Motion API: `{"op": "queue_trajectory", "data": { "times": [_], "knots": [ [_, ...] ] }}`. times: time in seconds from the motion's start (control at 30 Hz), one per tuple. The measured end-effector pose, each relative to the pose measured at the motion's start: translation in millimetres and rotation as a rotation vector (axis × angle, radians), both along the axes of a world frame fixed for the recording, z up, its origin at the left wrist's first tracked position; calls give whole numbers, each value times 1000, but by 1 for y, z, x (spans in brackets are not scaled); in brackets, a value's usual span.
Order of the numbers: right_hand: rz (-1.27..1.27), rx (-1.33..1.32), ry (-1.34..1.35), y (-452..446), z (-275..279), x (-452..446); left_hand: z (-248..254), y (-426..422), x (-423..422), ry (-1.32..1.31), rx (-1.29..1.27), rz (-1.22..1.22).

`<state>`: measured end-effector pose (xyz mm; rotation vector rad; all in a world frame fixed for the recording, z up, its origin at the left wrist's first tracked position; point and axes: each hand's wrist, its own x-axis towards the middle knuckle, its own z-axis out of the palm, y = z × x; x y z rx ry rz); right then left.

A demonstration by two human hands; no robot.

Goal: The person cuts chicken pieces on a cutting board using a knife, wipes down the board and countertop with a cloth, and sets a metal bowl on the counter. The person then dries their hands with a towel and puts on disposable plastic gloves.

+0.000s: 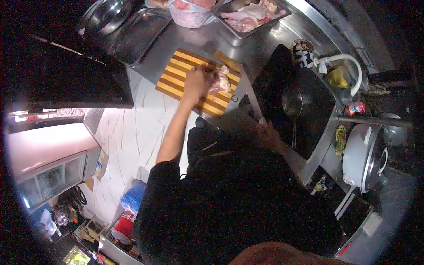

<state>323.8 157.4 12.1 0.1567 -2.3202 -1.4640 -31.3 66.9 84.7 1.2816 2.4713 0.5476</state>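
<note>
Chicken (pixel 224 81) lies at three o'clock on the striped board (pixel 175 73), perhaps steadied by the left hand (pixel 197 85), whose blurred grip I can't tell, while the right hand (pixel 267 134) clasps the knife (pixel 252 96) by its handle, presumably for control.

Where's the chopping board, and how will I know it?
Find the metal counter at the top of the picture. At its near edge, lower left of the tray of raw meat, lies the board, under the left hand. Its yellow and brown stripes set it apart from the plain metal tray.
</note>
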Motion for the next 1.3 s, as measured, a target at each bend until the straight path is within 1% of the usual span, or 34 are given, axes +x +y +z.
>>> {"op": "queue_trajectory", "data": {
  "times": [0.03,0.07,0.1,0.13,0.17,0.27,0.3,0.33,0.37,0.4,0.43,0.5,0.53,0.57,0.6,0.63,0.67,0.7,0.77,0.87,0.97,1.07,1.1,1.17,1.2,1.27,1.3],
  "knots": [
    [-1,48,-87,-2,22,-1,-31,-7,17,145,76,127],
    [-1,98,-172,-2,35,-3,-49,-9,37,291,153,256],
    [-3,16,-149,1,19,2,-45,-11,52,313,223,169],
    [-5,-67,-125,5,-10,11,-39,-13,67,335,291,82],
    [-4,-151,-103,7,-26,17,-28,-14,79,362,193,89],
    [-118,-512,-104,1,-28,14,-52,0,61,446,281,59],
    [-152,-622,-83,-1,-27,9,-61,5,53,416,237,83],
    [-188,-719,-39,-2,-27,3,-64,8,43,505,276,82],
    [-226,-815,0,-2,-25,-1,-66,7,33,417,242,78],
    [-410,-1186,48,-3,-12,-12,-58,6,24,327,211,75],
    [-605,-1553,92,-6,11,-26,-50,5,20,368,282,111],
    [-672,-1757,187,-5,10,-31,-32,-1,17,-73,295,267],
    [-538,-1598,234,-5,-8,-24,-24,-5,17,-301,298,337],
    [-407,-1438,276,-4,-23,-15,-19,-10,9,-640,264,374],
    [-290,-1277,217,-7,-9,-20,-32,-15,4,-720,235,379],
    [-175,-1114,160,-14,22,-34,-47,-17,4,-932,360,405],
    [-192,-1180,118,-15,27,-39,-60,-20,4,-1142,486,429],
    [-212,-1245,77,-17,32,-44,-73,-23,1,-1075,455,450],
    [-533,-1819,18,-14,15,-45,-89,-29,-6,-938,396,484],
    [-617,-1861,-63,-30,55,-69,-40,-33,-3,-960,177,525],
    [-675,-1937,-142,-31,59,-75,-79,-32,-6,-1054,435,506],
    [-482,-1909,-89,-30,42,-67,-102,-30,-12,-1090,466,495],
    [-474,-1842,-89,-31,44,-68,-81,-30,-7,-1123,481,517],
    [-455,-1707,-89,-33,50,-73,-94,-31,-12,-1059,422,485],
    [-480,-1734,-121,-31,56,-76,-102,-31,-16,-1026,392,469],
    [-529,-1783,-188,-27,67,-82,-123,-31,-20,-1040,445,460],
    [-512,-1720,-215,-25,68,-82,-120,-30,-20,-1047,473,457]
  ]
}}
